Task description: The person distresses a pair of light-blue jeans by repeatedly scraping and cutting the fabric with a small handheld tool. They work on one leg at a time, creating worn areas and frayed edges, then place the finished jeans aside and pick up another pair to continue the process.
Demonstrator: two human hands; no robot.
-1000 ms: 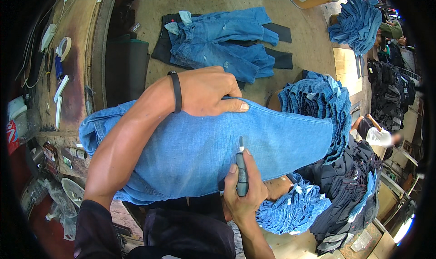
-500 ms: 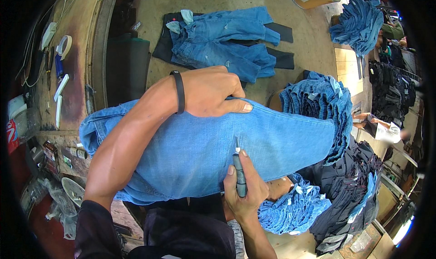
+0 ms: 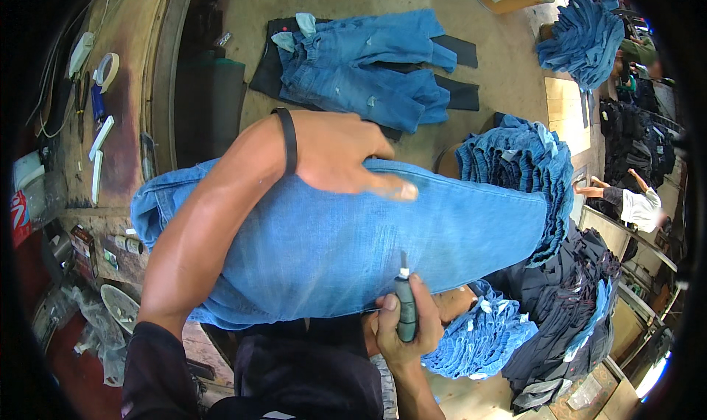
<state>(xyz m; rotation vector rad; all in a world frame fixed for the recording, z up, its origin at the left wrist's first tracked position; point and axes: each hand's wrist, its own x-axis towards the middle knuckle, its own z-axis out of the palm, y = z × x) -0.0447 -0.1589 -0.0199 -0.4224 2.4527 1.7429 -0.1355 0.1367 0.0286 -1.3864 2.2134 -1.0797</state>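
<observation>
A blue denim trouser leg [image 3: 317, 251] lies stretched sideways in front of me, with pale scuffed streaks near its middle. Over its far edge rests my left hand [image 3: 346, 155], a black band at the wrist. Its thumb is stretched out above the cloth, slightly blurred, and apart from the fingers. My right hand [image 3: 401, 335], at the near edge of the denim, is closed round a slim hand tool [image 3: 406, 309]. This tool has a dark grey-green wrapped handle, a white collar and a thin dark tip pointing away from me over the cloth.
Beyond lie flat blue jeans [image 3: 361, 59] over dark trousers. Denim stacks [image 3: 515, 155] and a dark garment pile [image 3: 567, 309] stand right. On the left bench [image 3: 129, 66] are a tape roll [image 3: 107, 72] and white sticks [image 3: 101, 139]. A person [image 3: 639, 208] is at far right.
My right hand and the tool have moved toward me and slightly right, off the scuffed middle. My left thumb has lifted and slid right, opening away from the fingers.
</observation>
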